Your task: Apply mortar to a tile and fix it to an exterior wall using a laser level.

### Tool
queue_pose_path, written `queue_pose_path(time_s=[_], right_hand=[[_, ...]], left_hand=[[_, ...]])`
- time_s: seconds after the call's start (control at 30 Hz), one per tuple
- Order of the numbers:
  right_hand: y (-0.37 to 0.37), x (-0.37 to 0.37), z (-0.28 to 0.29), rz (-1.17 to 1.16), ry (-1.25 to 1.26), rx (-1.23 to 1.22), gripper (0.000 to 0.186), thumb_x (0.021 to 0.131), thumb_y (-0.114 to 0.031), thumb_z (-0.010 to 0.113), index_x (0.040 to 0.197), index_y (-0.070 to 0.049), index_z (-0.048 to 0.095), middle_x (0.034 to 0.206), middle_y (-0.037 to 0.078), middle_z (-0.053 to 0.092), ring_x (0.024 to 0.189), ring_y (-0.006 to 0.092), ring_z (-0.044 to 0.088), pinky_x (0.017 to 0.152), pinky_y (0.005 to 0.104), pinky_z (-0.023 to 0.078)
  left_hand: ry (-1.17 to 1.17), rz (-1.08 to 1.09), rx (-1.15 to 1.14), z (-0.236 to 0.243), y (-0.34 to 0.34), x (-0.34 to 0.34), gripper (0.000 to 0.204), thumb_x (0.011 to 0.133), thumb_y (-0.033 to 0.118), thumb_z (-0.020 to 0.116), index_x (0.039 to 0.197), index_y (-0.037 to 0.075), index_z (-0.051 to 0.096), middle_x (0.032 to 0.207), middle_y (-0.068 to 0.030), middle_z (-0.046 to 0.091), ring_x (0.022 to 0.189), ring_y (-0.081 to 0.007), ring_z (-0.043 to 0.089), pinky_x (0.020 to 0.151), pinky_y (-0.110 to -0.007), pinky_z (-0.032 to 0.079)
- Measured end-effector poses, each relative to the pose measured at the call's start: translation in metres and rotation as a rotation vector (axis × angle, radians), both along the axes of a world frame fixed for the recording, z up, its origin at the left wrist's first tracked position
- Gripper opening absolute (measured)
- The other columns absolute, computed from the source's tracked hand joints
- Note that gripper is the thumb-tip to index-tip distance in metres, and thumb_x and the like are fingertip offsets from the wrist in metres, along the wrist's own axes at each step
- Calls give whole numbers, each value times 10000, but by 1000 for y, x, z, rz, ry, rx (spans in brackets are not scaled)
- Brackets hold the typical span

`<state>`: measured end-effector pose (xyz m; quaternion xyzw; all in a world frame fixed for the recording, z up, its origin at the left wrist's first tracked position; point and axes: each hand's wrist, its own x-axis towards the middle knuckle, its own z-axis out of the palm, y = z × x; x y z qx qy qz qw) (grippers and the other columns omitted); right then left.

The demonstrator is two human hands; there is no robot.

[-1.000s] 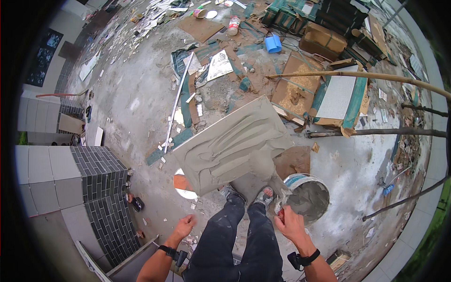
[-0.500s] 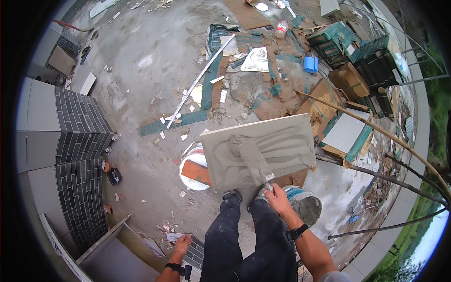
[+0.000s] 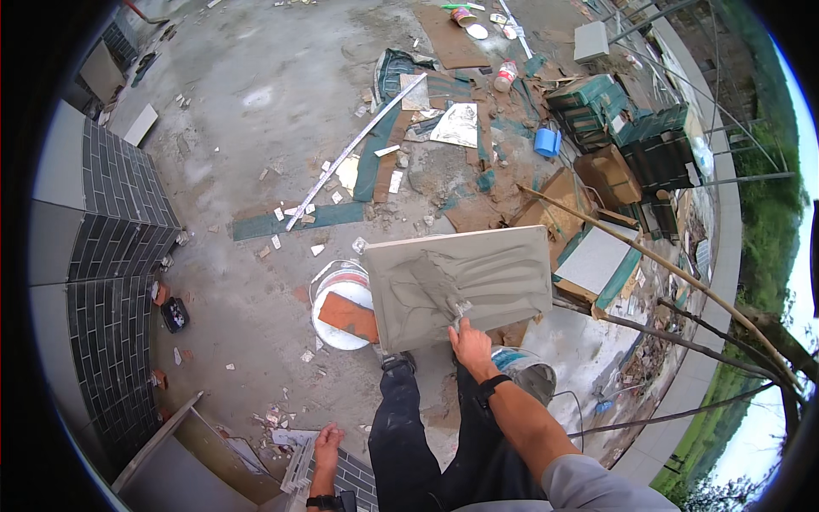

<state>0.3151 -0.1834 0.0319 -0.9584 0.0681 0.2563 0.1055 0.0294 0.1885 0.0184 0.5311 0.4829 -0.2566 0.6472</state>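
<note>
My right hand (image 3: pixel 472 348) is closed round the handle of a trowel (image 3: pixel 452 299), its blade coated with grey mortar. The trowel lies against the mortar spread over a large rectangular tile (image 3: pixel 520 294). Ridges and smears mark the mortar, and the tile's pale edges show. Behind the tile's left side stands a white bucket (image 3: pixel 328 334) with an orange-brown piece (image 3: pixel 348 317) across its top. A second bucket (image 3: pixel 539 381), with grey mortar in it, sits beside my right forearm. At lower left my left hand (image 3: pixel 328 442) is empty, fingers loosely bent, near dark brick-patterned tile (image 3: pixel 354 472).
A dark brick-patterned wall (image 3: pixel 111 341) runs along the left. Cardboard, green boxes (image 3: pixel 589 98), a blue container (image 3: pixel 547 142) and a long white strip (image 3: pixel 358 149) lie ahead. Long poles (image 3: pixel 665 252) cross the right side. Tile scraps litter the concrete floor.
The trowel has moved up and left across the mortar, with my right hand following it. My view has shifted slightly. The left hand stays low, near the brick-patterned tile.
</note>
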Motion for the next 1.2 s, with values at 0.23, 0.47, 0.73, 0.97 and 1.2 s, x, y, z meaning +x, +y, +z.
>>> queue_pose_path(time_s=[0.23, 0.47, 0.73, 0.97, 1.2], right_hand=[[-138, 19, -14, -78, -101, -176, 385, 958, -413, 495, 955, -28, 490, 768, 274, 654, 760, 453, 645, 652, 544, 500], [-128, 32, -28, -1463, 106, 1064, 362, 961, -491, 500, 884, -138, 521, 624, -12, 494, 476, 123, 448, 457, 302, 410], [26, 0, -15, -803, 426, 1011, 398, 949, -462, 530, 973, -65, 527, 695, 109, 597, 522, 211, 559, 498, 364, 460], [-120, -2, 6, 158, 24, -27, 387, 942, -417, 523, 1007, -35, 509, 802, 191, 685, 768, 374, 674, 664, 474, 537], [-263, 39, 8, 60, -55, -263, 365, 948, -412, 518, 989, -49, 507, 766, 184, 682, 751, 374, 673, 651, 478, 532]], left_hand=[[163, -53, 32, -3, 18, -58, 343, 964, 151, 567, 1254, -32, 540, 1017, -98, 660, 914, -156, 641, 808, -279, 520], [206, -126, 55, -16, 24, -51, 327, 957, 201, 589, 1204, -12, 578, 945, -68, 662, 871, -148, 643, 769, -264, 521], [8, -290, -37, 3, -26, 43, 370, 967, 192, 590, 1261, -30, 549, 1056, -104, 676, 979, -170, 624, 903, -281, 473], [-5, -386, 36, 8, -18, 84, 345, 987, 202, 564, 1278, 18, 547, 1078, -115, 670, 952, -172, 626, 862, -294, 507], [85, -309, 68, -8, 11, 20, 299, 947, 113, 582, 1209, -29, 574, 929, -52, 645, 858, -127, 612, 788, -264, 500]])
